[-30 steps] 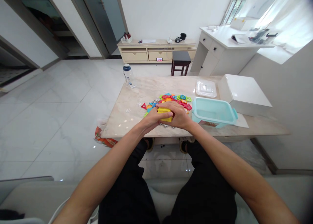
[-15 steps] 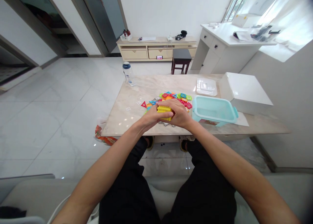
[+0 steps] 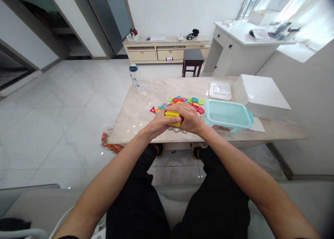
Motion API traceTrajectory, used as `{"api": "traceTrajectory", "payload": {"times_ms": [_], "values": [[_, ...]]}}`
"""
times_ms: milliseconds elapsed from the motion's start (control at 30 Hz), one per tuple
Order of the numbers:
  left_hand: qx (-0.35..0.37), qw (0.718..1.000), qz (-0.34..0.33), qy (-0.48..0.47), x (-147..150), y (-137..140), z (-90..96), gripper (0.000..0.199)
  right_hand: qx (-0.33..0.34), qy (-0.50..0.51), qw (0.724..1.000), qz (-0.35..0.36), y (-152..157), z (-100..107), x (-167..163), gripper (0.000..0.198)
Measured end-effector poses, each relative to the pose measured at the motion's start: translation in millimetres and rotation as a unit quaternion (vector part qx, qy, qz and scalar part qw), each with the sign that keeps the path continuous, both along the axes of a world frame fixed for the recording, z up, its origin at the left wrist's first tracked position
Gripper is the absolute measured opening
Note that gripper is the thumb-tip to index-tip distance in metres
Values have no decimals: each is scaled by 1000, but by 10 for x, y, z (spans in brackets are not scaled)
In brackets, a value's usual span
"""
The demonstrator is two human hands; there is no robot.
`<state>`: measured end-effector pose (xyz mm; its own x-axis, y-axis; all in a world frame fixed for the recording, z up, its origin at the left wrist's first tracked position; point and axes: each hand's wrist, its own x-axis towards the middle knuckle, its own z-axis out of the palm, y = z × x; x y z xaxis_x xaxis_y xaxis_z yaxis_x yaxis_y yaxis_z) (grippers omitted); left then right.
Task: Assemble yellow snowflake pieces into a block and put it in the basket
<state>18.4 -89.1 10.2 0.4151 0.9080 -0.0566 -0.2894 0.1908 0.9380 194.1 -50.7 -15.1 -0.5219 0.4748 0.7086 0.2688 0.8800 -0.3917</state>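
Note:
Between my two hands is a stack of yellow plastic building pieces (image 3: 172, 118), held above the near part of the table. My left hand (image 3: 159, 123) is closed around its left side, thumb across the front. From the right, my right hand (image 3: 188, 117) wraps over the top and side of the same stack. Behind and under the hands lies a pile of colourful interlocking pieces (image 3: 194, 106) in red, blue, green and orange, partly hidden by my fingers. Several grey-white pieces (image 3: 177, 130) lie just below the hands.
A light teal bin (image 3: 227, 115) stands right of the pile, with a clear lid (image 3: 220, 90) behind it and a white box (image 3: 263, 96) farther right. A water bottle (image 3: 136, 78) is at the table's back left corner. Two white square pieces lie left of the pile.
Both hands, still around the yellow stack, have shifted slightly left. The whole view has tilted a little, and the stack's angle differs slightly.

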Motion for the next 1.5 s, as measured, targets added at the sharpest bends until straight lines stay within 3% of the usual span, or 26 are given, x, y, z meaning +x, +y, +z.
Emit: {"api": "traceTrajectory", "payload": {"times_ms": [133, 300, 533, 667, 800, 900, 1000, 1100, 1300, 1500], "values": [[52, 997, 1, 58, -48, 20, 31, 51, -19, -7, 998, -57, 14, -6, 50, 38], [118, 978, 80, 154, 49, 36, -18, 53, -4, -20, 994, -106, 81, -58, 125, 39], [201, 902, 229, 305, 308, 119, -135, 28, 1, -15, 990, -139, 53, -83, 163, 43], [240, 883, 234, 327, 381, 162, -68, 25, -36, 35, 989, -136, 55, -77, 192, 47], [278, 848, 266, 365, 374, 213, 17, 30, -137, 103, 981, -87, 131, -125, 300, 66], [289, 832, 289, 374, 353, 250, 42, 38, -235, 144, 961, -26, 173, -176, 386, 69], [299, 825, 297, 378, 379, 274, 11, 47, -294, 190, 937, -15, 146, -183, 361, 71], [319, 809, 295, 397, 459, 283, -50, 49, -309, 230, 922, -40, 78, -148, 227, 75], [347, 793, 292, 408, 577, 270, -114, 54, -298, 289, 903, -109, 8, -101, 92, 63], [358, 791, 280, 410, 554, 227, -133, 56, -297, 276, 907, -111, -16, -150, 117, 59]]}}
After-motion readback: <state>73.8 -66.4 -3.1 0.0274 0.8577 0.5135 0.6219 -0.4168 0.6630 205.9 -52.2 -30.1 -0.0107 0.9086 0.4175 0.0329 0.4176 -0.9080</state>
